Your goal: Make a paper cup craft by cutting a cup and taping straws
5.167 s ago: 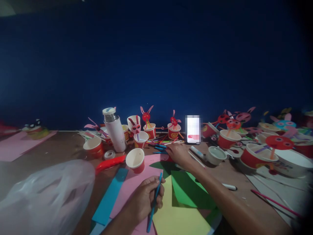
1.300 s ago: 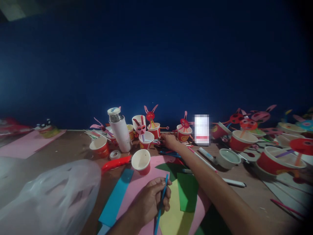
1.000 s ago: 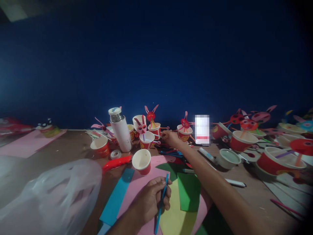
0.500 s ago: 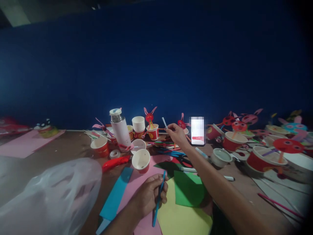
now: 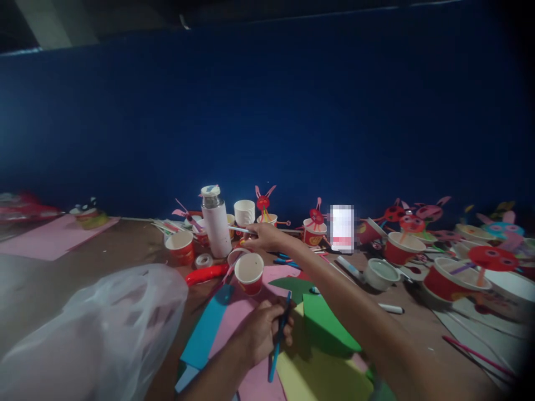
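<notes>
1. the right hand (image 5: pixel 264 238) is now swung left and lowered toward the flask (image 5: pixel 216 228); half a second ago it was held farther right, with the white stick (image 5: pixel 239 229) pointed upward. the stick is now laid nearly level in its narrow grip.
2. the blue stick (image 5: pixel 276 359) is kept in the closed grip of the left hand (image 5: pixel 263 328), over the pink sheet (image 5: pixel 236 328). so both hands are occupied, one stick in each.
3. the tipped cup (image 5: pixel 238 255), seen upright a second ago, is now partly hidden by the front cup (image 5: pixel 249 273).
4. whether the flask is touched by the white stick cannot be told. the space between the hands is partly blocked by the two cups.
5. to the left, the surface (image 5: pixel 137 245) is covered in part by a bag (image 5: pixel 104 334); tape (image 5: pixel 204 260) is set near the flask.
6. to the right, more cups are crowded around a bowl (image 5: pixel 382 274).
</notes>
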A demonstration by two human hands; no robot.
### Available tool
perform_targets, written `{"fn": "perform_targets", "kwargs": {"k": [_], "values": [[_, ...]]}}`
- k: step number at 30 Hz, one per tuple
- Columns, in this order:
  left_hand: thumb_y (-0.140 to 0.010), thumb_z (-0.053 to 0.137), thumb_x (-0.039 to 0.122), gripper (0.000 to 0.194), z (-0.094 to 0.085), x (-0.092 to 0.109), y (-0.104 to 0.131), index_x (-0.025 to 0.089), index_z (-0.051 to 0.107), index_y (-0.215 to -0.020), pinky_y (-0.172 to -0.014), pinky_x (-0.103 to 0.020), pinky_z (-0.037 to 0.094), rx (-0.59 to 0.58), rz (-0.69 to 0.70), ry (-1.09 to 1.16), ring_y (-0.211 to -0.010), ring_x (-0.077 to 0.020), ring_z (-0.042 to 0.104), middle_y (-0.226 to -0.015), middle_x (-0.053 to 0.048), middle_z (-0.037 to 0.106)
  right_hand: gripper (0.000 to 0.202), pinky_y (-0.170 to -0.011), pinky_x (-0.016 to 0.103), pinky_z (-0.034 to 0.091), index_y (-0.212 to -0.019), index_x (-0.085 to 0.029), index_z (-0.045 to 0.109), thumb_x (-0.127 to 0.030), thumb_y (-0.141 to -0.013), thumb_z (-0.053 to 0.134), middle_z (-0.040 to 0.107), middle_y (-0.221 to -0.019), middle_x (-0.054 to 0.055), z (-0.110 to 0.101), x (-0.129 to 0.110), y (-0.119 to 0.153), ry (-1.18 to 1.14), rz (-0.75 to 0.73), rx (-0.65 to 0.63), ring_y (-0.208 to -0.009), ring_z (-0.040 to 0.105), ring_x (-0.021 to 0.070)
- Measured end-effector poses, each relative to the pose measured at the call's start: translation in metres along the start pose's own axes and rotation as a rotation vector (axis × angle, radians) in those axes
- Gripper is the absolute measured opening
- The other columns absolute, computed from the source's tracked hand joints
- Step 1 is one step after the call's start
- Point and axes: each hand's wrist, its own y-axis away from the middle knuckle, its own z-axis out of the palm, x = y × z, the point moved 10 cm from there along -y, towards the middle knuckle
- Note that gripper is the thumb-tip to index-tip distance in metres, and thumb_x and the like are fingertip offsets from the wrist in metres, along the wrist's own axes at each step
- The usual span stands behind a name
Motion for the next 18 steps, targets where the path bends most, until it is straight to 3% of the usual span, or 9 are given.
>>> {"fn": "perform_targets", "kwargs": {"k": [5,9,15,18], "values": [[-0.076,0.052,0.023,0.017,0.004,0.003,-0.001,0.012,0.057,-0.089,-0.038,-0.022,0.034,-0.031,0.024,0.004,-0.039,-0.0081,0.043,-0.052,0.002,0.050,0.040,-0.051,0.020,0.034,-0.081,-0.020,0.063,-0.055,-0.060,0.064,0.063,-0.076,0.000,0.023,-0.012,-0.023,0.152,-0.039,-0.157,-0.064,0.056,0.0148],[-0.075,0.054,0.025,0.021,0.004,0.002,-0.001,0.012,0.057,-0.092,-0.037,-0.022,0.035,-0.041,0.012,0.009,-0.038,-0.0085,0.043,-0.054,0.002,0.052,0.039,-0.056,0.023,0.037,-0.084,-0.022,0.063,-0.055,-0.064,0.060,0.065,-0.081,0.003,0.034,-0.009,-0.028,0.276,-0.026,-0.179,-0.070,0.060,0.0194],[-0.076,0.049,0.019,0.016,-0.001,-0.001,-0.004,0.013,0.056,-0.088,-0.038,-0.023,0.036,-0.013,-0.005,-0.013,-0.038,-0.0083,0.044,-0.055,0.002,0.052,0.028,-0.071,0.029,0.040,-0.096,-0.018,0.062,-0.036,-0.080,0.047,0.065,-0.099,0.011,0.020,-0.001,-0.027,0.416,0.042,-0.113,-0.092,0.059,0.0253],[-0.075,0.047,0.016,0.014,-0.002,-0.001,-0.005,0.013,0.056,-0.086,-0.039,-0.023,0.037,-0.011,0.006,-0.012,-0.039,-0.0082,0.045,-0.056,0.002,0.052,0.034,-0.071,0.029,0.040,-0.102,-0.018,0.060,-0.040,-0.081,0.046,0.065,-0.101,0.012,0.013,0.003,-0.025,0.437,0.073,-0.097,-0.092,0.059,0.0255]]}}
